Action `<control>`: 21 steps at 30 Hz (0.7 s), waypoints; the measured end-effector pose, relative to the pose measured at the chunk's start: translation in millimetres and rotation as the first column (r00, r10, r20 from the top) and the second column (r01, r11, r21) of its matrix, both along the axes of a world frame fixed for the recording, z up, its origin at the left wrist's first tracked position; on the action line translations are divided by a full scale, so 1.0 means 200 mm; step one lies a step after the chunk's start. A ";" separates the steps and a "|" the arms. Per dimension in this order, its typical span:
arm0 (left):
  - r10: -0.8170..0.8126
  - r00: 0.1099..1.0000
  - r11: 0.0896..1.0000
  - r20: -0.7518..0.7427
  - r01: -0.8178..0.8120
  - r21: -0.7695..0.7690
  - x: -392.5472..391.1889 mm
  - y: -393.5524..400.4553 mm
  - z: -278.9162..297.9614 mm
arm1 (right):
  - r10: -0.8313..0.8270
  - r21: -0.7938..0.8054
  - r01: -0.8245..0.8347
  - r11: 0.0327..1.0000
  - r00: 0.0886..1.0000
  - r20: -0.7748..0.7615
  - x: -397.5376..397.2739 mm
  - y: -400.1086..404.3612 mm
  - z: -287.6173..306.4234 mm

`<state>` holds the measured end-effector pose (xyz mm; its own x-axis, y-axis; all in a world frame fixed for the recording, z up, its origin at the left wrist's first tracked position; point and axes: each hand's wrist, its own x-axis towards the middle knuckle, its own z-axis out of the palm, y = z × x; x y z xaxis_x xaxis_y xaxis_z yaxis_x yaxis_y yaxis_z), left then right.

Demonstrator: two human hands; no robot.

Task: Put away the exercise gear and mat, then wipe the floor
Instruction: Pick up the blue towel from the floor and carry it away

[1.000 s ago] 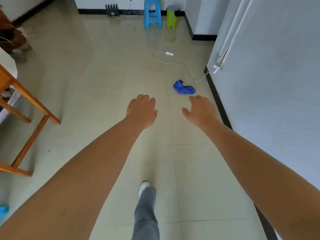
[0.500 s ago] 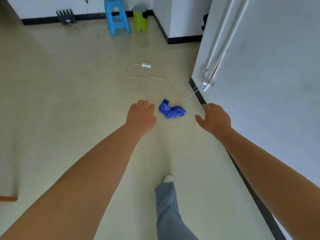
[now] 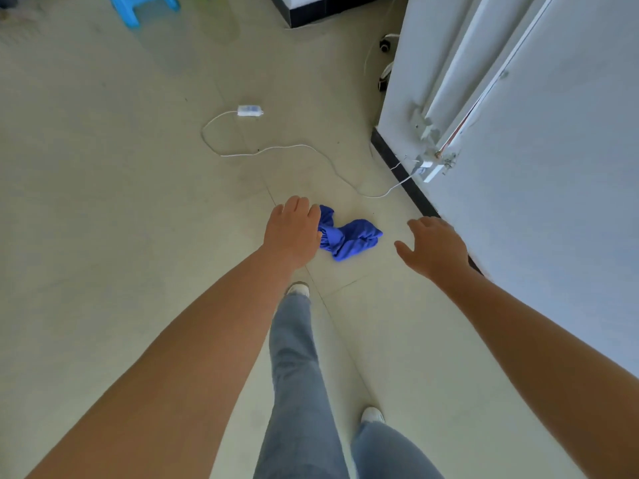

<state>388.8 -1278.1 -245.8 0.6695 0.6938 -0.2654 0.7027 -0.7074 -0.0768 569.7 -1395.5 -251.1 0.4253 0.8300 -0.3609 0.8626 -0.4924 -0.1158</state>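
- Over floor [image 3: 103, 236], both hands out: left hand [image 3: 292, 233] fingers loose, empty; right hand [image 3: 434, 248] spread, empty.
- Cloth [image 3: 349, 236] crumpled on tile btwn them, near wall [image 3: 553, 167].
- Step: fetch cloth for wiping; next = bend, grab, avoid cable [image 3: 311, 150].

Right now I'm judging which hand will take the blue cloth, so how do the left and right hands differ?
The left hand overlaps the blue cloth's near end in the picture; the right hand is apart from it, bare floor between. The left hand's fingers lie together; the right hand's are spread, thumb out. The right hand is nearer the wall. Both are open, back-up, holding nothing visible.
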 end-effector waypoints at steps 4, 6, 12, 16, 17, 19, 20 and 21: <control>-0.131 0.989 0.989 -0.063 0.125 -0.082 0.16 0.52 -0.29 | -0.117 -0.125 0.113 0.986 0.993 -0.023 0.07 0.39 -0.29; -0.203 0.977 0.976 -0.063 0.197 -0.090 0.24 0.78 -0.49 | -0.180 -0.205 0.166 0.965 0.982 -0.051 0.08 0.58 -0.48; -0.355 0.922 0.917 -0.156 0.311 -0.251 0.49 1.27 -1.13 | -0.263 -0.397 0.195 0.897 0.957 -0.122 0.09 0.89 -1.07; -0.395 0.905 0.885 -0.156 0.330 -0.327 0.55 1.36 -1.68 | -0.218 -0.474 0.119 0.872 0.963 -0.159 0.12 1.04 -1.62; -0.410 0.897 0.868 -0.165 0.329 -0.371 0.55 1.35 -1.82 | -0.205 -0.494 0.097 0.864 0.964 -0.169 0.12 1.07 -1.77; -0.429 0.887 0.842 -0.170 0.324 -0.432 0.55 1.30 -2.16 | -0.165 -0.485 0.069 0.872 0.974 -0.157 0.14 1.13 -2.13; -0.442 0.886 0.835 -0.143 0.347 -0.427 0.55 1.29 -2.30 | -0.154 -0.487 0.061 0.872 0.976 -0.154 0.15 1.16 -2.27; -0.431 0.896 0.842 -0.110 0.355 -0.407 0.55 1.28 -2.35 | -0.154 -0.489 0.060 0.870 0.976 -0.155 0.16 1.18 -2.33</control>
<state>498.4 -1022.5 -715.7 0.7747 0.2090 -0.5968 0.3575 -0.9232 0.1408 601.6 -1159.2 -717.7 0.3888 0.4880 -0.7814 0.7879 -0.6157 0.0075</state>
